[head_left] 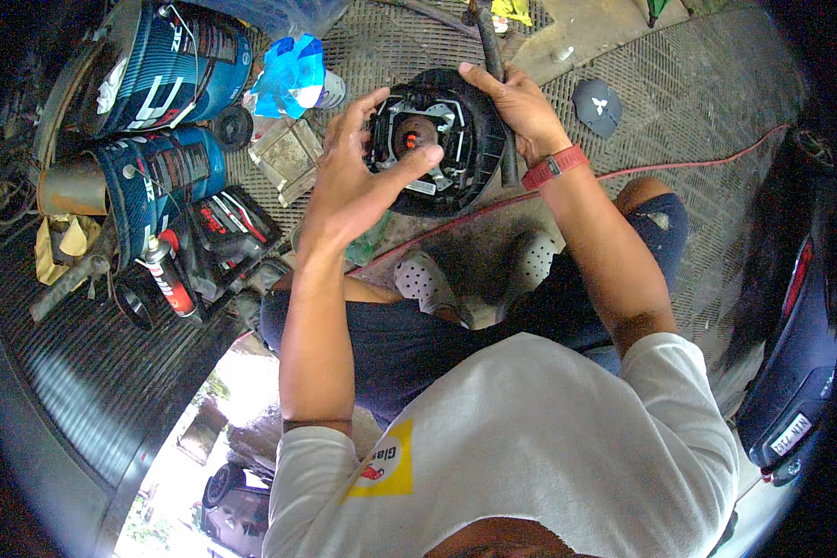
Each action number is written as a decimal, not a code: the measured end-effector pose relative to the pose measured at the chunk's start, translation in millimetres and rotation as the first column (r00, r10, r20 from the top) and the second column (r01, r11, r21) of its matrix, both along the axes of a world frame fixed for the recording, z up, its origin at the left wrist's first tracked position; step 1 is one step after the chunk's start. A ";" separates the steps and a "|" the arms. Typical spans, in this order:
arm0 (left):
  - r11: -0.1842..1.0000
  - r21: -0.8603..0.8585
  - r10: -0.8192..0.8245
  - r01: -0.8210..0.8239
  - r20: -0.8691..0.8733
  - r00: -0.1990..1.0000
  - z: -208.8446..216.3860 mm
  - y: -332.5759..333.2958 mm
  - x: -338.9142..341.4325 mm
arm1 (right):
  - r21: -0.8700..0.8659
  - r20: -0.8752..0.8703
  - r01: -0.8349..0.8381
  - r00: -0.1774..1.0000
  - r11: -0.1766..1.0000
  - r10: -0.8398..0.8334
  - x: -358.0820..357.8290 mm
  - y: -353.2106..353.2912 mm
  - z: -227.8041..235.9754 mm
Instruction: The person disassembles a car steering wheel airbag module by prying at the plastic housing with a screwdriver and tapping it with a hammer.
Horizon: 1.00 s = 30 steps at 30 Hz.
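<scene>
A round black steering-wheel airbag module [482, 153] is held up before me, its back facing me. Its metal frame, wires and a round centre with orange connector parts show. My right hand [527, 116] grips its right upper rim, with the thumb laid over the edge and the fingers behind it. At the left edge is my left hand [363, 163], fingers spread and thumb stretched across the middle; whether the thumb touches the part I cannot tell. A dark round cap [596, 106] with a silver emblem lies on the floor to the right.
Two blue buckets [181, 70] are at the left, with a spray can [170, 279] and a black-and-red case [237, 228] by them. Beyond the module stands a metal pipe [488, 42]. A red hose [688, 166] crosses the ribbed floor. A dark car [790, 363] is at the right.
</scene>
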<state>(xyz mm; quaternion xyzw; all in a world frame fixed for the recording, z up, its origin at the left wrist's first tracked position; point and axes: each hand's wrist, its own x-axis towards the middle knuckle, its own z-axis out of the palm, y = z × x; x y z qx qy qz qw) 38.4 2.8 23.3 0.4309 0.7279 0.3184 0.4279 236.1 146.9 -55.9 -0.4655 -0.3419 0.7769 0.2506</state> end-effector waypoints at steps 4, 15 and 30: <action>0.998 -0.056 -0.001 -0.005 -0.120 0.993 -14.9 -0.1 9.1 | 0.110 0.089 0.016 0.996 0.994 -0.026 -7.7 -7.4 -1.2; 0.998 -0.047 -0.042 0.039 -0.061 0.997 -34.1 -3.5 5.9 | 0.289 0.060 0.109 0.989 0.951 -0.132 -19.3 -18.7 -4.2; 0.989 0.139 -0.018 0.040 -0.156 0.988 -46.5 -3.6 0.5 | 0.380 0.093 0.093 0.986 0.920 -0.138 -13.6 -14.9 9.8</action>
